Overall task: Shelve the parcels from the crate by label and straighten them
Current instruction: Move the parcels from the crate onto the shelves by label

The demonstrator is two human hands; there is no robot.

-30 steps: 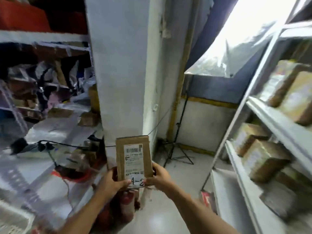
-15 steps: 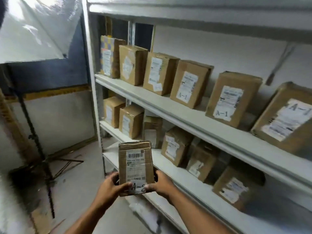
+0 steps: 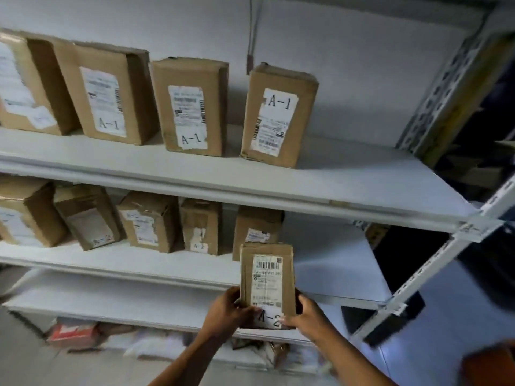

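The left hand [image 3: 227,309] is gripping the lower left edge of the parcel [image 3: 267,282], with the fingers closed on the cardboard. The right hand [image 3: 309,316] is doing the same on the lower right edge, and its thumb is lying over the label beside the written mark A-2. So the parcel is standing upright between both hands, in the air in front of the middle shelf [image 3: 334,263].

Above and to the left of the left hand, the A-2 row [image 3: 150,221] is leaning unevenly. Directly behind the parcel, the last box [image 3: 257,227] of this row is standing, partly hidden. Above and to the right of the right hand, the shelf is bare.

In my judgement, several things can go wrong. Both hands are holding only the bottom part, so the tall parcel can tip forward or backward when it is being pushed in. If it is going straight ahead, it can hit the last box and knock it into the leaning neighbours. The upper shelf [image 3: 250,188] is carrying A-1 boxes [image 3: 192,107], so lifting too high would put the parcel in the wrong row. Also, the thumb is partly covering the mark, so misreading is possible.
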